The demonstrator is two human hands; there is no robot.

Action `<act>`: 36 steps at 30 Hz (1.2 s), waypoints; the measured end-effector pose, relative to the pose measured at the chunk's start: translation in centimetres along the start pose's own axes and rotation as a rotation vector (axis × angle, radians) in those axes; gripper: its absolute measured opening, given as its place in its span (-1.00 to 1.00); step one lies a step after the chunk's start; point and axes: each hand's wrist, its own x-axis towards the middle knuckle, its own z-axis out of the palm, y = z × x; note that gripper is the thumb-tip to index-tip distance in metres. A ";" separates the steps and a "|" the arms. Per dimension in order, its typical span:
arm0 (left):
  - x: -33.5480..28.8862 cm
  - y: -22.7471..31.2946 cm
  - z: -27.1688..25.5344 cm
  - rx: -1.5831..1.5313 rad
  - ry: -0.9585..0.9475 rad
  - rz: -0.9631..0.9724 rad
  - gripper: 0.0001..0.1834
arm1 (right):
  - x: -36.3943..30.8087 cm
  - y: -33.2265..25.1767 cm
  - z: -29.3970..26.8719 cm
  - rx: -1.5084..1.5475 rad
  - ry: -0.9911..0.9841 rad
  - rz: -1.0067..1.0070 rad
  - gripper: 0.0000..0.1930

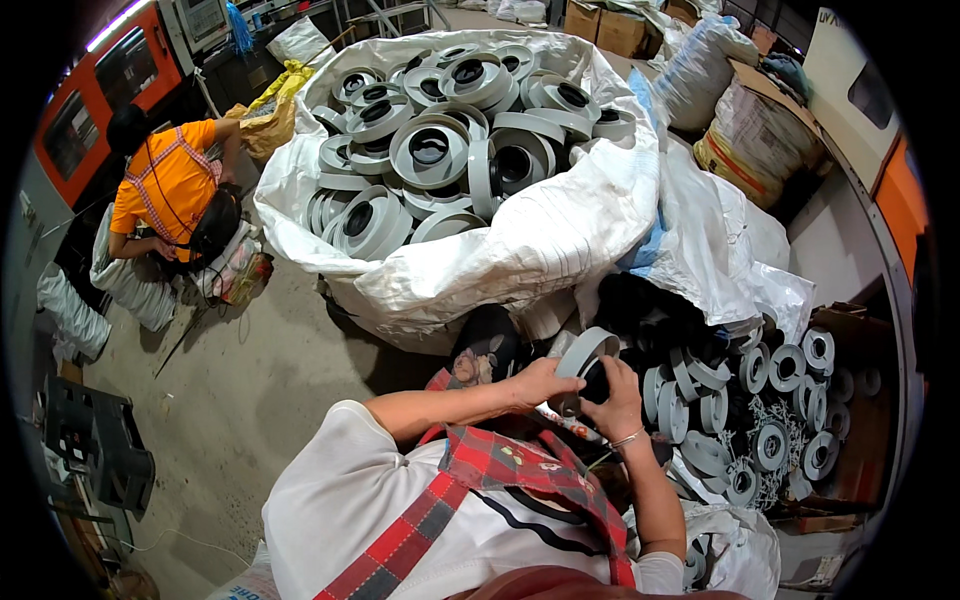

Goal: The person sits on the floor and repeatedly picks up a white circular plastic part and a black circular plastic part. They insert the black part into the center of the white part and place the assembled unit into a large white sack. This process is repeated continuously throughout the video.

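Just above my lap, both hands are closed on one round grey plastic ring (584,350), which is tilted on its edge. My left hand (540,384) grips the ring's left side. My right hand (617,402) wraps the right side, with its fingers against a black round insert (597,382) inside the ring. Beyond my knees stands a large white woven sack (440,290), filled with similar grey rings (430,150) that have black centres. To my right lies a pile of smaller grey rings (770,445), mixed with thin grey scraps.
A black heap (645,310) lies under white sheeting (720,250) at my right. Another person in an orange shirt (170,185) sits at the far left. A black plastic stool (100,435) is on the left. Filled sacks (755,140) stand back right, beside an orange-and-white machine (850,90).
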 end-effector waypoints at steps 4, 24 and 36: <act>0.6 -1.4 -2.1 -0.111 -0.064 -0.052 -0.71 | -0.5 0.0 0.0 0.119 -0.045 -0.149 -0.24; -1.5 4.0 0.9 0.496 -0.149 0.400 -0.24 | -0.2 1.9 1.5 0.848 -0.093 0.247 0.04; 1.6 26.1 -1.4 1.006 0.131 1.477 -0.36 | -2.2 9.0 5.8 -0.409 -0.709 0.501 -0.24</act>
